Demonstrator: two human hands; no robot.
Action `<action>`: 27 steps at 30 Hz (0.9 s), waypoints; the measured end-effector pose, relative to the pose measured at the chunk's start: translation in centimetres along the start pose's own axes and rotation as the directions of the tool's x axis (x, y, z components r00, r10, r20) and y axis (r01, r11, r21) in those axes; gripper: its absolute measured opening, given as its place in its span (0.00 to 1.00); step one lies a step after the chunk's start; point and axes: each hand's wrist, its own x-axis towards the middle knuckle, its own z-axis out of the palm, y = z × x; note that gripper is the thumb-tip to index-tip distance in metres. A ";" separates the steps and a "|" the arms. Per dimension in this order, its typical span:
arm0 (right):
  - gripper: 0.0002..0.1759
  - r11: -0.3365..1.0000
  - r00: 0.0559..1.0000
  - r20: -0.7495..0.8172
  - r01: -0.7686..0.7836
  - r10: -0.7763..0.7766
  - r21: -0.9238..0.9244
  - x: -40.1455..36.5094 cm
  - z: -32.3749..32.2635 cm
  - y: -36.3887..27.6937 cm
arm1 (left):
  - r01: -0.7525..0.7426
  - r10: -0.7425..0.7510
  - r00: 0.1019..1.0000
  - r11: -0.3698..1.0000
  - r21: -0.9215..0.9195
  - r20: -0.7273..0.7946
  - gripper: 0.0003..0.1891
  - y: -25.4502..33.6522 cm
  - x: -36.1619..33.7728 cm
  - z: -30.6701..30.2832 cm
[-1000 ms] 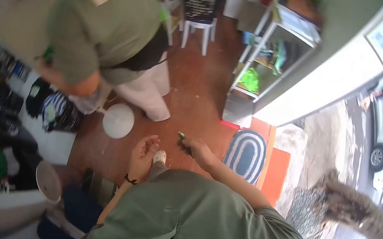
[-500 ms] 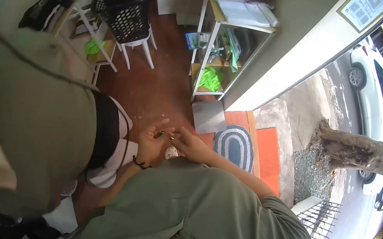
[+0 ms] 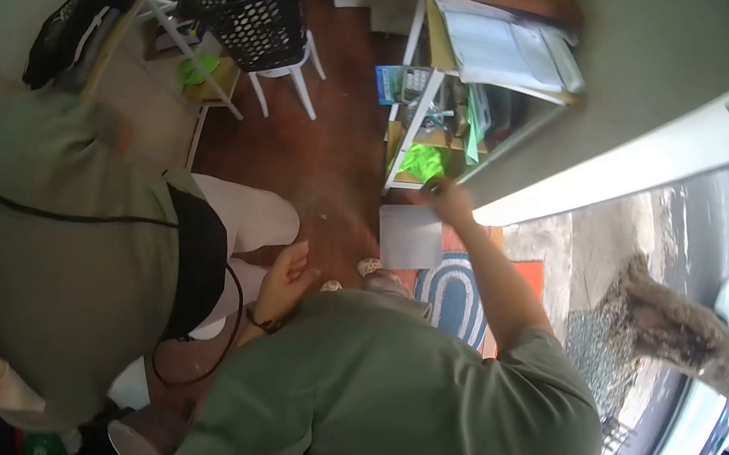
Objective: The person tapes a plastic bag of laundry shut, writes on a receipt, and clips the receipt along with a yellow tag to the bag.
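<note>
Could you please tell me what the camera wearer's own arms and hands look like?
Both hands are gloveless. The left hand has a dark, thin bracelet at its wrist. The right hand is blurred; I can make out nothing worn on its wrist. A loose, short, plain green sleeve covers the right upper arm, matching the shirt.
</note>
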 end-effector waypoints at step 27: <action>0.27 0.942 0.948 -0.289 0.029 -0.132 -0.334 33.5 -7.1 4.9 | 0.335 -0.149 0.853 0.891 0.305 -0.500 0.20 2.0 -5.7 6.8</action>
